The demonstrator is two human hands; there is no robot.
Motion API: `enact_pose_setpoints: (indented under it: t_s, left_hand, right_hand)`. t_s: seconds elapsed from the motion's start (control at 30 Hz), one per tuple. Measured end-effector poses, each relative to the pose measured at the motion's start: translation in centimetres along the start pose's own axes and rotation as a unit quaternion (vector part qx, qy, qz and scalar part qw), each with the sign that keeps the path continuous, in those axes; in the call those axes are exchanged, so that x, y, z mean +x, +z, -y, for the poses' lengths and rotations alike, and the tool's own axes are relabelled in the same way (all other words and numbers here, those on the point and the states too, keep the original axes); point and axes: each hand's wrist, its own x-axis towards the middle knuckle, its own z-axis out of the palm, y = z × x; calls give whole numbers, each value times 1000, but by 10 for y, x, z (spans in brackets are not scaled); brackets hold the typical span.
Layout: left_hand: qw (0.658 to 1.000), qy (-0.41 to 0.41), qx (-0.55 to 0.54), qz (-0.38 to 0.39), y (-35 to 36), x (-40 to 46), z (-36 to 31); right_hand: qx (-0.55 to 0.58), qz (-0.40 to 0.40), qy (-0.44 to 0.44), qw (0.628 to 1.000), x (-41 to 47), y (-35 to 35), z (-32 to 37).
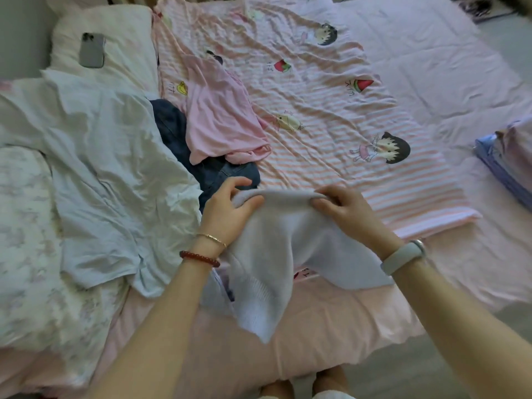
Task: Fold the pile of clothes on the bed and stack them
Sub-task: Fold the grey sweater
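Lavender knit garment [283, 240], soft and ribbed at its hanging hem, is held up over the bed's near edge. Its top edge is pinched by the left hand [230, 208] and right hand [345, 208], fingers curled.

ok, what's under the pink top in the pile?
Dark denim shows beneath the pink top, sticking out at its left and lower edges. The covered part of it, and anything else below, is hidden.
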Motion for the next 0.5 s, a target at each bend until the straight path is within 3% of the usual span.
enact_pose_setpoints:
  t_s: [0.07, 0.13, 0.3, 0.4, 0.5]
  left_hand:
    - [995, -100, -10, -22, 14, 17, 14]
    - [984, -176, 0, -27, 23, 22, 37]
    - [982, -189, 21, 12, 27, -1, 90]
    - [985, -156, 49, 50, 26, -11, 112]
    - [983, -115, 90, 111, 29, -15, 129]
  right_hand:
    - [-72, -117, 57, 989, 8, 11, -8]
    - [-86, -132, 97, 983, 1, 27, -21]
    - [-144, 18, 49, 988, -55, 101, -50]
    - [-127, 105, 136, 977, -65, 143, -72]
    - [-25, 84, 214, 973, -53, 173, -86]
